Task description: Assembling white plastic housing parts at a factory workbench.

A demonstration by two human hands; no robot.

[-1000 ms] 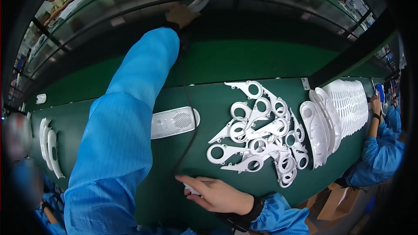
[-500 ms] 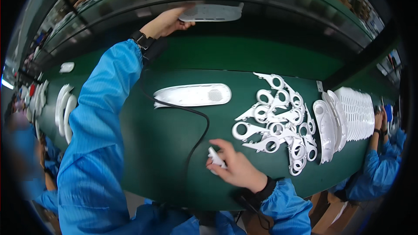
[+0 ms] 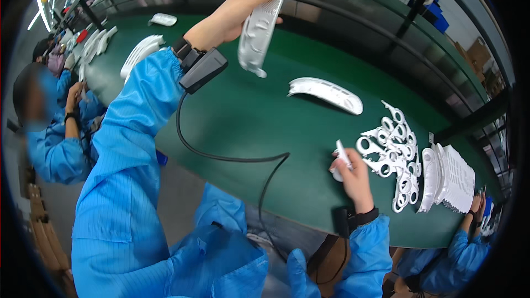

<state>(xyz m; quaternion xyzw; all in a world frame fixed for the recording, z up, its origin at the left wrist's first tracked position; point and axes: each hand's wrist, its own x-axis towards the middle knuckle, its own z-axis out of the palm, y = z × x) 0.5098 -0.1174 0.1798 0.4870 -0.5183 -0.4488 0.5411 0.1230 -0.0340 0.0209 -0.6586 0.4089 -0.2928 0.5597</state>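
Observation:
My left hand [image 3: 229, 16] is raised over the far side of the table, pinching a long white plastic cover [image 3: 257, 36] by its perforated end. The cover hangs nearly upright, with its ribbed face showing. Low over the table, my right hand [image 3: 358, 183] has its fingers closed on a small white plastic part [image 3: 342, 159], whose exact shape is partly hidden. A second white cover [image 3: 326, 91] lies on the table between and beyond my hands. Just right of my right hand is a pile of white plastic pieces with ring ends [image 3: 391, 152].
Stacked white covers [image 3: 454, 179] stand at the right end of the green table [image 3: 237, 127]. More curved white pieces [image 3: 141, 52] lie far left. A black cable [image 3: 232, 159] loops from my left wrist across the table. Co-workers sit left [image 3: 55, 149] and right [image 3: 464, 243]; a metal rack edges the back.
The whole view has swung, bringing more of the left side in. The cover in my left hand has turned from level to nearly upright. My right hand still holds its small part, nearer the pile.

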